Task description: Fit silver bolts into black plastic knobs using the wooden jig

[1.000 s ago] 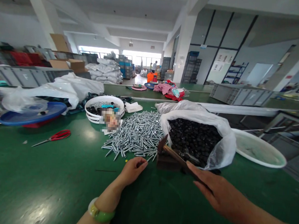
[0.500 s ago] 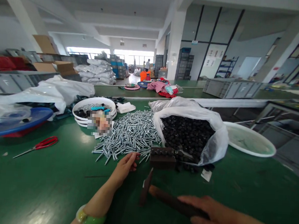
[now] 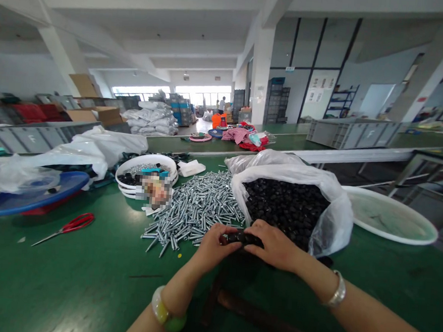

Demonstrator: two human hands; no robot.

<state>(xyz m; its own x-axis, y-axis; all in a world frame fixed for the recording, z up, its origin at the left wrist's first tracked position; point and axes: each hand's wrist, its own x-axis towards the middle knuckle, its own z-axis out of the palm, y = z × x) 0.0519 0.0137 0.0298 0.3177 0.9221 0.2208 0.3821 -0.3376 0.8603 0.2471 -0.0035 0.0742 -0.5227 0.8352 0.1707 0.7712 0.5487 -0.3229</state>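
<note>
My left hand [image 3: 213,247] and my right hand [image 3: 272,244] meet in front of the open bag. Their fingers are closed around the two ends of a short row of black caps [image 3: 241,237]. The dark block under the row is mostly hidden by my hands and shadow. Below them a hammer [image 3: 256,314] lies on the green table, its wooden handle pointing to the lower right, with neither hand on it. A heap of silver bolts [image 3: 199,202] spreads to the left of my hands. Behind my right hand, the white plastic bag [image 3: 336,209] is full of loose black caps [image 3: 285,203].
Red-handled scissors [image 3: 77,222] lie at the left, near a blue tray [image 3: 33,198]. Stacked white bowls [image 3: 148,162] with small parts stand behind the bolts. A round white tray [image 3: 395,234] sits at the right. Grey crates [image 3: 350,134] stand farther back.
My right hand has let go of the hammer, which now lies on the table, and moved up and left to the black caps. My left hand has moved right to them.
</note>
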